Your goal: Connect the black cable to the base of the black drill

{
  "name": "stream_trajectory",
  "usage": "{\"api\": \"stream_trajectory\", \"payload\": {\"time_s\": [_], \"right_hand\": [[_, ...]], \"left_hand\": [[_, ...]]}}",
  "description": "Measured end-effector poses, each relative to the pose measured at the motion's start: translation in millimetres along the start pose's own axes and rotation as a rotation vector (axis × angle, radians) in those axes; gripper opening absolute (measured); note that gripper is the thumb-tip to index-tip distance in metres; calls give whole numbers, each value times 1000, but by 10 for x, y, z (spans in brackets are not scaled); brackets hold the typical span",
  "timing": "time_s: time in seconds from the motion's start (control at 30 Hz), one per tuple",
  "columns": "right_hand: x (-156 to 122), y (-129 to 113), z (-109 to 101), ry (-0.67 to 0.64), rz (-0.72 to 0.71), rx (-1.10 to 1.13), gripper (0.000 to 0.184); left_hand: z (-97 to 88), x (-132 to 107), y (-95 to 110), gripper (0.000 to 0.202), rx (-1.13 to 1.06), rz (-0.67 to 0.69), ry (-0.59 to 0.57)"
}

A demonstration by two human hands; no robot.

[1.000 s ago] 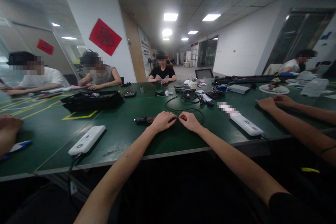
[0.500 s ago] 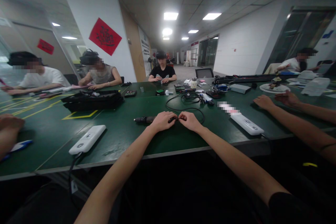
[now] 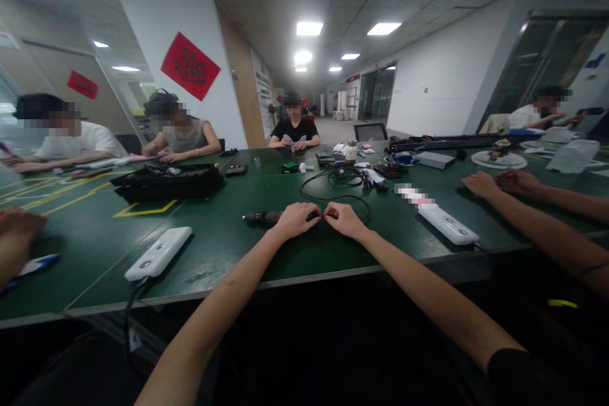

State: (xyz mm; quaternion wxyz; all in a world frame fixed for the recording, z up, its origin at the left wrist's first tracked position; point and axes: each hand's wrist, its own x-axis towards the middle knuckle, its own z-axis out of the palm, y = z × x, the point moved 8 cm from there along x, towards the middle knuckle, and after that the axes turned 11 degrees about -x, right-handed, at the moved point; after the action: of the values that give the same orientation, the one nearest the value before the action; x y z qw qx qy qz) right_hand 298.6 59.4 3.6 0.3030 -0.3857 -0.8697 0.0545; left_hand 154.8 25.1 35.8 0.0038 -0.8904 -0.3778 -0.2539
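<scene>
An electric screwdriver [image 3: 261, 217] lies on the green table, its dark body pointing left with the tip at the far end. My left hand [image 3: 298, 221] is closed around its rear part, which the fingers mostly cover. Close beside it, my right hand [image 3: 343, 220] is pinched at the screwdriver's tail end, where a black cord [image 3: 364, 200] loops away behind the fingers. The fingertips of both hands almost meet. What exactly the right fingers grip is too small to make out.
White power strips lie left [image 3: 159, 252] and right [image 3: 450, 225] of my hands. Beyond are a black tray [image 3: 169, 183], tangled cables [image 3: 345, 174] and a grey box [image 3: 435, 160]. A co-worker's hands [image 3: 480, 185] rest at the right, near a round white fan part [image 3: 498, 160]. Others sit around the table.
My right fingertips have shifted slightly at the screwdriver's tail, and the dark piece between my hands shows less. My left hand and the screwdriver stay nearly in place.
</scene>
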Motion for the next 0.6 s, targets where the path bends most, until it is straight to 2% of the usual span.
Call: {"api": "stream_trajectory", "payload": {"time_s": [0.6], "right_hand": [[-3, 26, 17, -17, 32, 36, 31]], "left_hand": [[-14, -4, 35, 21, -20, 15, -8]]}}
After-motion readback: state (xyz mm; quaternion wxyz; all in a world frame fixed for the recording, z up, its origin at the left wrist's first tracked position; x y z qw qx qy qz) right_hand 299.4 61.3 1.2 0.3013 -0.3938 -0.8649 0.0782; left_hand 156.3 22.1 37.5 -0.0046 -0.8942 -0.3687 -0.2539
